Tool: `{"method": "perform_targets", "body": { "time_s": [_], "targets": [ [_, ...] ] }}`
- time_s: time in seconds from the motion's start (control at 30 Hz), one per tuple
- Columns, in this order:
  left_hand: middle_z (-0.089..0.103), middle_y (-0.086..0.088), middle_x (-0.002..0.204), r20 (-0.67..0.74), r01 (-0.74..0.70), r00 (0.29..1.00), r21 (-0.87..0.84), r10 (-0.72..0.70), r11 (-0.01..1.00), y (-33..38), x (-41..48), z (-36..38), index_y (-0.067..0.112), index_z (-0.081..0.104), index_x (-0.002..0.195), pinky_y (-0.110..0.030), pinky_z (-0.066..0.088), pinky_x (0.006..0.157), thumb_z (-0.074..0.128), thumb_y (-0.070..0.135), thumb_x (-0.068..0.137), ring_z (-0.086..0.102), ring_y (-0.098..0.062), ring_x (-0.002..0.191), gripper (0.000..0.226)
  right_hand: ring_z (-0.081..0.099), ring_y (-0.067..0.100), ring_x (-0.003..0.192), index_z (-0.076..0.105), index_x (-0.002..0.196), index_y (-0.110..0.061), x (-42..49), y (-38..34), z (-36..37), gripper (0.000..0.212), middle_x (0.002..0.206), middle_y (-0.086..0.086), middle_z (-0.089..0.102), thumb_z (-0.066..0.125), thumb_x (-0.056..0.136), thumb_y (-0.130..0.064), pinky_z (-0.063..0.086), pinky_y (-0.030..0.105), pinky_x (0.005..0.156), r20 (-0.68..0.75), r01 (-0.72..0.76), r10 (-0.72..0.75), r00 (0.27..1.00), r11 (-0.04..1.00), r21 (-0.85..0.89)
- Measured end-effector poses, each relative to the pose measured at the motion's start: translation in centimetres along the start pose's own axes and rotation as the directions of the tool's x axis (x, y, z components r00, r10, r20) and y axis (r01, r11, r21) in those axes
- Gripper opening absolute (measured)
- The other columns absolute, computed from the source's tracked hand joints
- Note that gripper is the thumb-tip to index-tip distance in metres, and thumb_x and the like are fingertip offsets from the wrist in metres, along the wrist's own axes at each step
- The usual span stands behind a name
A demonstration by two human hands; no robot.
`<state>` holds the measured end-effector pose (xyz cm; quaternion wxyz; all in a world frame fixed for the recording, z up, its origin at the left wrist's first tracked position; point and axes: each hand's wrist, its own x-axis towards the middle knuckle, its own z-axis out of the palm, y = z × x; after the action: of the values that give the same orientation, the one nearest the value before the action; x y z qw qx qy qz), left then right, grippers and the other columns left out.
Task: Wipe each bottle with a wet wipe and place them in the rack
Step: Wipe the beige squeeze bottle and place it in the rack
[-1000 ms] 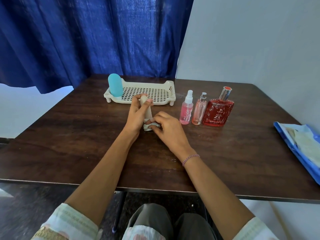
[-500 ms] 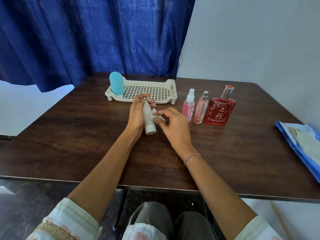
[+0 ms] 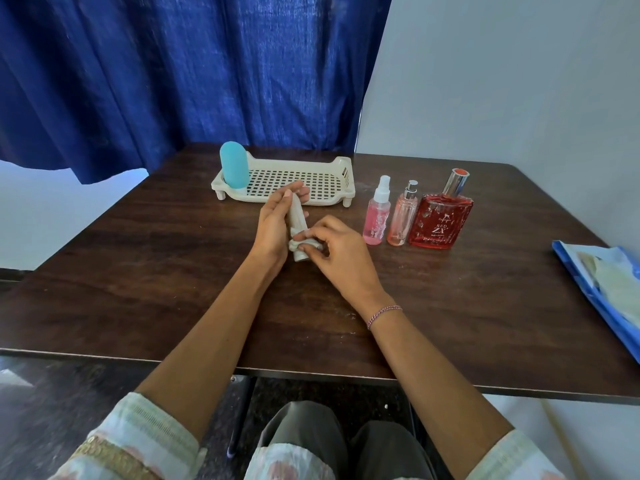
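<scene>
Fingers [image 3: 299, 190] of the left hand [image 3: 273, 225] are gripping a slim white plastic bottle [image 3: 297, 212] over the dark wooden table [image 3: 138, 271] while the right hand [image 3: 341, 252] is pinching a crumpled wet wipe [image 3: 302, 244] round its base.

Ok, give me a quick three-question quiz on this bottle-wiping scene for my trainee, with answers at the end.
1. True or false: the blue bottle stands in the rack.
2. The left hand holds the white bottle. What does the right hand pinch against it? A) a cap B) a wet wipe C) nothing
3. How many bottles stand on the table right of the rack?
Key: 1 true; 2 B; 3 three: pink spray bottle, peach bottle, red bottle.
</scene>
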<state>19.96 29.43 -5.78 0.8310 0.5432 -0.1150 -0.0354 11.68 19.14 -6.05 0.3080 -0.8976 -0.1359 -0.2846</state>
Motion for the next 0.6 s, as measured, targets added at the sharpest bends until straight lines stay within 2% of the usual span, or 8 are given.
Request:
{"method": "perform_targets", "body": {
  "time_s": [0.1, 0.23, 0.33, 0.43, 0.6],
  "targets": [
    [0.065, -0.007, 0.107, -0.004, 0.052, 0.999, -0.003, -0.052, 0.999, -0.16, 0.07, 0.01, 0.018, 0.057, 0.115, -0.030, 0.051, 0.087, 0.036, 0.019, 0.102, 0.062, -0.015, 0.102, 0.025, 0.057, 0.011, 0.085, 0.070, 0.102, -0.014, -0.02, -0.09, 0.04, 0.020, 0.094, 0.000, 0.058, 0.068, 0.082, -0.011, 0.052, 0.030, 0.077, -0.004, 0.023, -0.023, 1.000, 1.000, -0.018],
    [0.065, -0.016, 0.098, -0.020, 0.120, 0.992, -0.055, -0.122, 0.991, -0.24, 0.01, 0.34, 0.012, 0.054, 0.110, -0.029, 0.057, 0.076, 0.043, 0.021, 0.100, 0.066, -0.020, 0.083, 0.018, 0.057, 0.014, 0.088, 0.070, 0.101, -0.007, -0.02, -0.24, 0.14, 0.020, 0.092, 0.004, 0.057, 0.068, 0.082, -0.008, 0.050, 0.029, 0.079, -0.009, 0.062, -0.063, 0.998, 0.997, -0.049],
    [0.065, -0.017, 0.100, -0.024, 0.144, 0.989, -0.057, -0.145, 0.988, -0.18, -0.01, 0.45, 0.010, 0.056, 0.112, -0.030, 0.057, 0.076, 0.038, 0.022, 0.102, 0.065, -0.021, 0.087, 0.024, 0.057, 0.018, 0.087, 0.069, 0.099, -0.003, -0.03, -0.51, 0.23, 0.018, 0.092, 0.007, 0.058, 0.067, 0.081, -0.007, 0.051, 0.030, 0.078, -0.003, 0.096, -0.097, 0.995, 0.990, -0.102],
    [0.063, -0.017, 0.106, 0.014, 0.159, 0.987, -0.102, -0.158, 0.982, -0.05, -0.29, 0.53, 0.006, 0.051, 0.127, -0.034, 0.056, 0.081, 0.032, 0.024, 0.103, 0.063, -0.021, 0.091, 0.035, 0.057, 0.020, 0.085, 0.068, 0.097, -0.001, -0.05, -0.61, 0.24, 0.017, 0.091, 0.009, 0.058, 0.068, 0.081, -0.006, 0.052, 0.032, 0.076, -0.013, 0.106, -0.109, 0.994, 0.986, -0.125],
    [0.063, -0.014, 0.108, 0.092, 0.162, 0.985, -0.175, -0.147, 0.971, 0.30, -0.83, 0.76, 0.008, 0.048, 0.129, -0.031, 0.058, 0.070, 0.025, 0.027, 0.104, 0.065, -0.018, 0.085, 0.039, 0.059, 0.019, 0.092, 0.068, 0.104, -0.001, 0.18, -0.12, -0.06, 0.021, 0.096, 0.008, 0.060, 0.065, 0.085, -0.010, 0.052, 0.034, 0.083, -0.086, 0.035, -0.043, 0.995, 0.996, -0.086]
  ]
}}
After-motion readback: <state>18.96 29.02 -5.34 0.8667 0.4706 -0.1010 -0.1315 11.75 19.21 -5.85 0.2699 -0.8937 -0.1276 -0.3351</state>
